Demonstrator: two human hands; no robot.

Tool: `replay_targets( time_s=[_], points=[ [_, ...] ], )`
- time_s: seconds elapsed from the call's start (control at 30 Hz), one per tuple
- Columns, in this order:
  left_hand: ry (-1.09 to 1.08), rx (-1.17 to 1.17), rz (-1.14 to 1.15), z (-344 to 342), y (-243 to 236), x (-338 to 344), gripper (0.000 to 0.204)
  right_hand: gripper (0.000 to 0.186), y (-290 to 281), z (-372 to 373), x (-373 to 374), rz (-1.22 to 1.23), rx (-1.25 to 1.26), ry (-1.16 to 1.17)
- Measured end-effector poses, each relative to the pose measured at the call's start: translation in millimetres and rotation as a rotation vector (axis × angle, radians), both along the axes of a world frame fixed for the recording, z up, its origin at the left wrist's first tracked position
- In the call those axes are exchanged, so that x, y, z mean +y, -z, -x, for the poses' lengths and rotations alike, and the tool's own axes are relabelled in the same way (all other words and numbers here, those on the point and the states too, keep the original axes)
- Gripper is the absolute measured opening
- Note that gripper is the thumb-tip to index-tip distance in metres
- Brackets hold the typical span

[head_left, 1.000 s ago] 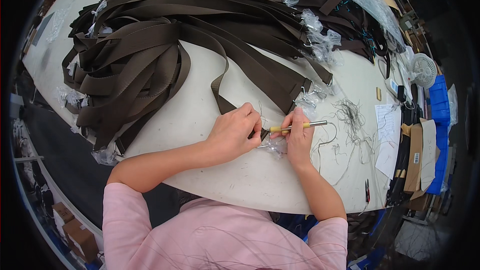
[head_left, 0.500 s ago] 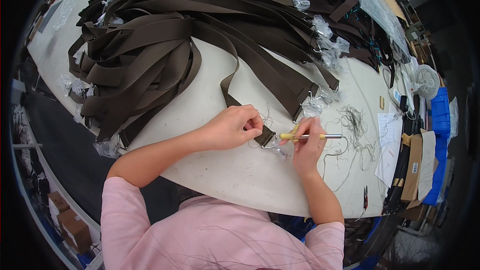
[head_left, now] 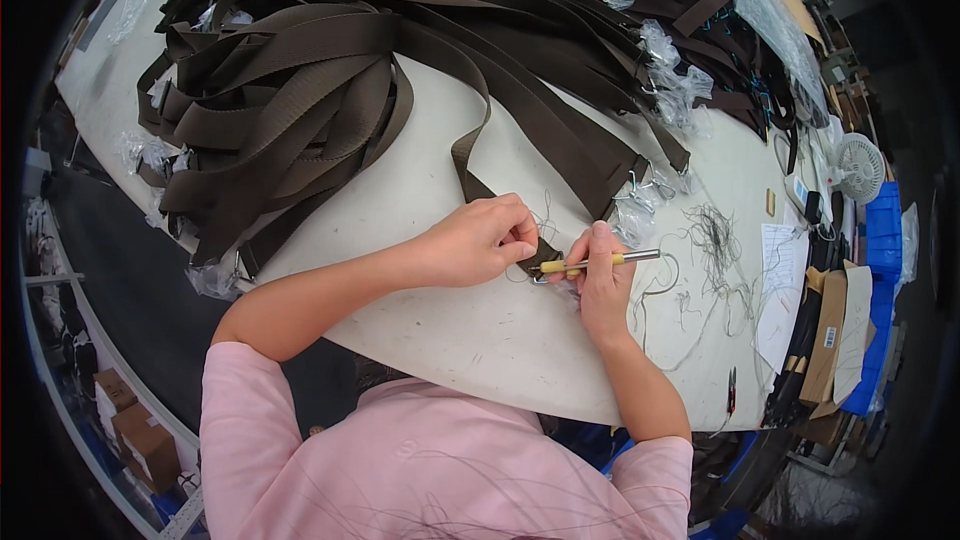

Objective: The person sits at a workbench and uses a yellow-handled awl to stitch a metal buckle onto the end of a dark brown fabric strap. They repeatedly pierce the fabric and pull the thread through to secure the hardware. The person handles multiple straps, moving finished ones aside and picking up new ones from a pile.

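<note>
A brown webbing strap [head_left: 477, 185] runs down to my hands, and its end [head_left: 546, 254] has a metal hook partly wrapped in clear plastic. My left hand [head_left: 482, 242] is closed in a pinch over this strap, beside its end; thin threads loop around the fingertips, and what they pinch is too small or hidden to make out. In my right hand [head_left: 603, 285] is a slim pen-shaped tool [head_left: 636, 256] with a yellow grip, a metal shaft and what looks like a cord at its back. Its front tip is at the strap's end, though contact cannot be told.
A large heap of brown straps [head_left: 290, 90] covers the far left of the white table [head_left: 450, 340]. Plastic-wrapped hooks [head_left: 635, 215] lie right of centre, near tangled thread [head_left: 712, 230]. Farther right are paper sheets [head_left: 780, 280], small snips [head_left: 732, 392], a white fan [head_left: 858, 165] and blue bins [head_left: 882, 230].
My right hand has brought the tool left and slightly down, so its front tip is now over the strap's end. My left hand has shifted slightly right, still pinched.
</note>
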State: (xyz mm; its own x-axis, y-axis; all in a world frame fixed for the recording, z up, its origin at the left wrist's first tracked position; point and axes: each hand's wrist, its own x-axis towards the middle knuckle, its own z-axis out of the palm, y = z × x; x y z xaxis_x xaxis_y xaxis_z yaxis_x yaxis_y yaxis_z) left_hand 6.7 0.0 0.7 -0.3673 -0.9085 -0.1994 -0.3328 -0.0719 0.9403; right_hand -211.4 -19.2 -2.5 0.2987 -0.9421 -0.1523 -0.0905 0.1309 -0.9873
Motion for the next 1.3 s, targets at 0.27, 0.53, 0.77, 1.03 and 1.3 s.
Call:
replay_targets(
  time_s=[0.27,0.53,0.77,1.03,1.3],
  points=[
    [0.000,-0.016,0.031,0.2,1.5,0.1,0.008,0.052,4.4,-0.6,0.5,0.021,0.006,-0.002],
    [-0.138,0.061,0.118,1.2,1.3,-1.6,0.031,0.054,-0.6,5.7,-8.8,0.037,-0.202,0.180],
    [0.239,-0.200,0.541,-4.0,7.0,-26.6,0.038,0.053,1.9,0.5,-12.4,0.019,-0.174,0.220],
    [0.242,-0.142,0.581,5.8,20.7,-32.8,0.006,0.054,12.2,-6.5,-13.1,0.026,-0.188,0.229],
    [0.205,-0.175,0.617,6.5,21.4,-27.9,0.006,0.054,11.6,-1.9,-12.9,0.010,-0.179,0.165]
  ],
)
